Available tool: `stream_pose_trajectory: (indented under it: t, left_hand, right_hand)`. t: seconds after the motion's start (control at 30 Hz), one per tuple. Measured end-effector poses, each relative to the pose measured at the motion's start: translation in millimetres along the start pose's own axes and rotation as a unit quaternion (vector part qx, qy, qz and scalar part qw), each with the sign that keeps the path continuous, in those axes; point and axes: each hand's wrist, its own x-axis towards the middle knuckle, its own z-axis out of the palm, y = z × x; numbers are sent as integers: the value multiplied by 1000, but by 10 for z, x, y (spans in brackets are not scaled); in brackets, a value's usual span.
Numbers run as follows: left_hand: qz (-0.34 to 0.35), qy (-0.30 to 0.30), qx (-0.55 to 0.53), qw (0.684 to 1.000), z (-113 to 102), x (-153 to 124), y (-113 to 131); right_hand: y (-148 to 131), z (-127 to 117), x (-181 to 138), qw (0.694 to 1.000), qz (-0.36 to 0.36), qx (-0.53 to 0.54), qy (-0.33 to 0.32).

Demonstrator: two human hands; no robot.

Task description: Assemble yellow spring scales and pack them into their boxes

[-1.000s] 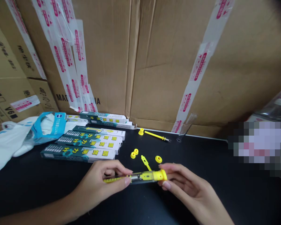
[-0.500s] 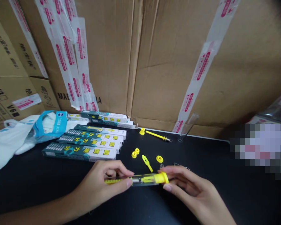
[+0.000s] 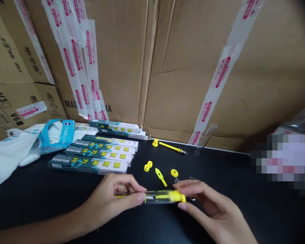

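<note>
My left hand [image 3: 117,196] is closed round the clear tube of a cylindrical spring scale [image 3: 152,197], held level above the black table. Inside the tube show a yellow scale rod, a metal spring part and a yellow stem. Thumb and fingers of my right hand [image 3: 208,205] pinch the yellow end cap [image 3: 178,196] at the tube's right end. Just beyond the tube lie a flat yellow piece [image 3: 161,177], a yellow ring [image 3: 174,173] and a small clear piece [image 3: 177,180]. A bent wire [image 3: 197,180] lies partly hidden behind my right fingers.
Two small yellow caps [image 3: 147,166] lie beyond the hands. Farther back are a yellow flanged cap [image 3: 155,142], a yellow rod [image 3: 170,147] with a spring end, and a clear tube [image 3: 205,139]. Several printed boxes [image 3: 91,163], a blue-white packet [image 3: 57,135] and cardboard [image 3: 193,74] border the table.
The yellow cap has turned between my right fingers, its flange now at a different angle. The view has shifted slightly; both hands stay on the spring scale.
</note>
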Motion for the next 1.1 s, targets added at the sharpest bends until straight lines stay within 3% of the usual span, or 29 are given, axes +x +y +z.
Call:
stream_pose_trajectory:
  t: [0.27, 0.47, 0.63, 1.0, 1.1]
  left_hand:
    - [-5, 1, -8, 1000, 6, -11, 26]
    - [3, -6, 12, 1000, 16, -8, 32]
    - [20, -14, 28, 999, 24, -21, 24]
    - [0, -2, 3, 1000, 11, -16, 40]
    - [-7, 10, -9, 1000, 7, -9, 42]
  right_hand:
    - [-71, -29, -14, 1000, -13, -5, -28]
    - [-45, 38, -31, 998, 64, 29, -6]
    - [-29, 60, -53, 997, 70, -2, -11]
    - [6, -37, -50, 995, 3, -85, -53]
    - [98, -101, -31, 991, -20, -134, -10]
